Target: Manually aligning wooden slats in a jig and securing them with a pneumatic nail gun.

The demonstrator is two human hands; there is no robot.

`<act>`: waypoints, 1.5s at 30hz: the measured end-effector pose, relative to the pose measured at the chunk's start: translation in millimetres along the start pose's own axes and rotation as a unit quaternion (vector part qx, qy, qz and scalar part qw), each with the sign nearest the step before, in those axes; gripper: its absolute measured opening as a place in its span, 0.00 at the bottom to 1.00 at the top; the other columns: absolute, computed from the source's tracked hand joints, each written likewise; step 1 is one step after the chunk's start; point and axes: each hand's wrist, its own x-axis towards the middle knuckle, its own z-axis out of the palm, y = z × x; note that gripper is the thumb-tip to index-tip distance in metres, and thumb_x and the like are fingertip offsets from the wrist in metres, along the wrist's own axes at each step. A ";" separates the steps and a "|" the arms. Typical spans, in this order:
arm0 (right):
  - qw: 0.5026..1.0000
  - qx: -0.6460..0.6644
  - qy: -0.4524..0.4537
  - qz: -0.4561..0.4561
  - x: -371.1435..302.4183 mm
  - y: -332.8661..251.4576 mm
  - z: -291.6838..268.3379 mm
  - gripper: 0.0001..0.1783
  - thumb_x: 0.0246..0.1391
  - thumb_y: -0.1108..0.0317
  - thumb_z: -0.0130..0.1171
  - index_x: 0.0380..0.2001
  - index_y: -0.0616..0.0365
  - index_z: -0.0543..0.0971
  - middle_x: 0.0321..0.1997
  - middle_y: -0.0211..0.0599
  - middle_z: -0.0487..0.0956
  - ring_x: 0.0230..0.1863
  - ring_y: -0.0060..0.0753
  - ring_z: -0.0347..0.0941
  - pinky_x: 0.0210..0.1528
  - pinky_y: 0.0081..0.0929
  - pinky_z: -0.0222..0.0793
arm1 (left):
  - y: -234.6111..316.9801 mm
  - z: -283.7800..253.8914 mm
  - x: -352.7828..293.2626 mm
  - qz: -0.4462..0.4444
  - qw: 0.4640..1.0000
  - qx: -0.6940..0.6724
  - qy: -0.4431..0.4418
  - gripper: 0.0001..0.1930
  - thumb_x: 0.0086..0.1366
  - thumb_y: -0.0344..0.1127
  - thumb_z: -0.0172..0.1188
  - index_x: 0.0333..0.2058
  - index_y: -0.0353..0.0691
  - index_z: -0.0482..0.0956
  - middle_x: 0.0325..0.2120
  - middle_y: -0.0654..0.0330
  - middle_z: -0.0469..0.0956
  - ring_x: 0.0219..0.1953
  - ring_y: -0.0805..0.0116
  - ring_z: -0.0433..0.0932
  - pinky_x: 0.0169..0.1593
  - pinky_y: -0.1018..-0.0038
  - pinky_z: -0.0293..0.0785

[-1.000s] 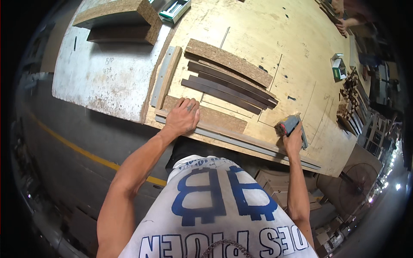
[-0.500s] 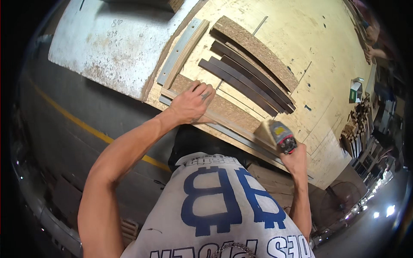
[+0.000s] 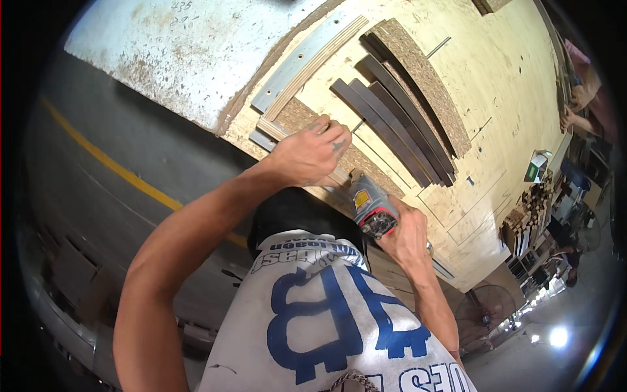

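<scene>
My right hand is wrapped round a grey and red nail gun with a yellow sticker. The gun's nose points at a thin wood strip along the near edge of the worktable, close to my left hand. My left hand has its fingers curled down over the strip and a chipboard piece beside it, gripping them. The gun's tip and the left fingertips are partly hidden. A plywood bar lies crosswise at the left end of the strip, against a grey metal rail with holes.
Several dark brown strips and a curved chipboard piece lie on the pale plywood tabletop. A whitish stained board adjoins at left. At the far right are another person's hands, a small box and stacked wood pieces.
My right hand has brought the nail gun leftward along the strip, close to my left hand. The left hand keeps its hold on the strip. The whole view has shifted slightly.
</scene>
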 end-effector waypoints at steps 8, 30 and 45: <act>1.000 -0.006 -0.001 0.031 5.2 9.7 3.4 0.25 0.39 0.65 0.72 0.42 0.65 0.81 0.27 0.59 0.82 0.31 0.59 0.82 0.37 0.45 0.78 | 0.1 -3.9 0.9 -0.002 0.999 0.014 -0.034 0.47 0.55 0.68 0.62 0.53 0.24 0.74 0.51 0.50 0.72 0.56 0.56 0.70 0.67 0.56 0.63; 0.999 0.024 -0.046 0.002 10.9 -1.6 -7.9 0.29 0.37 0.69 0.72 0.48 0.65 0.82 0.31 0.59 0.83 0.32 0.59 0.81 0.38 0.45 0.77 | 0.4 -4.6 2.0 0.008 0.999 0.008 -0.042 0.41 0.54 0.64 0.67 0.48 0.25 0.79 0.52 0.50 0.71 0.57 0.55 0.69 0.67 0.56 0.63; 0.996 -0.011 -0.086 -0.003 23.0 0.7 -12.8 0.27 0.39 0.69 0.72 0.46 0.67 0.82 0.27 0.59 0.81 0.31 0.60 0.81 0.39 0.44 0.77 | -0.1 -5.2 3.0 0.005 0.998 0.004 -0.067 0.41 0.55 0.63 0.67 0.50 0.24 0.78 0.52 0.49 0.71 0.56 0.54 0.70 0.67 0.57 0.64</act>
